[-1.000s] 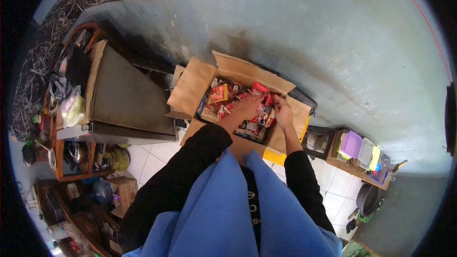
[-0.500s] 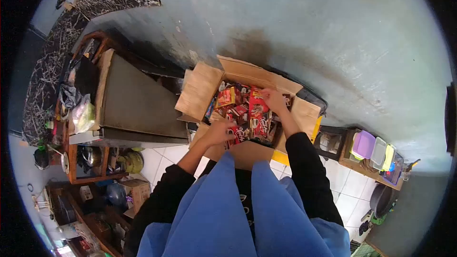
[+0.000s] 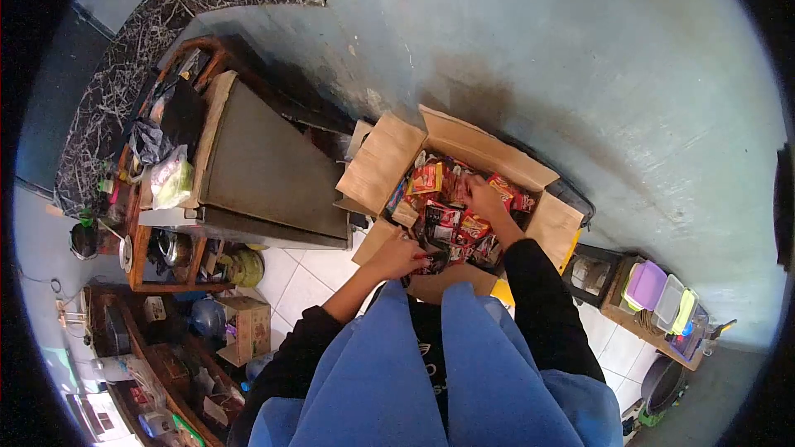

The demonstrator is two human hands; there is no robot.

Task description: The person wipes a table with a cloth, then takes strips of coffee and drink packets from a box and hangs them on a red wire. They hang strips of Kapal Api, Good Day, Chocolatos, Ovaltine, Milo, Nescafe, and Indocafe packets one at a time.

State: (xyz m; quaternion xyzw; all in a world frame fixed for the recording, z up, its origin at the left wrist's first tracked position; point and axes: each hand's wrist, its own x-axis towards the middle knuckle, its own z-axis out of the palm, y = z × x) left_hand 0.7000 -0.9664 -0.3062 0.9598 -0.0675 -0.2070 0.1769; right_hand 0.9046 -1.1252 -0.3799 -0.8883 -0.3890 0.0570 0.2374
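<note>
An open cardboard box (image 3: 381, 161) stands on the floor in front of my knees, full of mostly red and dark sachets (image 3: 443, 215). My right hand (image 3: 483, 196) is inside it near the middle, fingers bent and pinched at a red sachet that they partly cover. At the box's near left corner, my left hand (image 3: 397, 257) has its fingers curled together beside dark red packaging. What lies between those fingertips is hidden. A red and yellow sachet (image 3: 427, 178) rests near the box's far left side.
A grey wall (image 3: 563, 50) rises behind the box. To the left is a large dark cabinet (image 3: 273, 174) with bags on top. A low wooden stand (image 3: 621, 306) on the right holds plastic containers (image 3: 646, 285). White tiles (image 3: 327, 265) cover the floor.
The long red sachet strip under my right hand no longer lies across the middle; the sachets there are rearranged. My left hand has shifted to the box's near left corner. The view has swung slightly.
</note>
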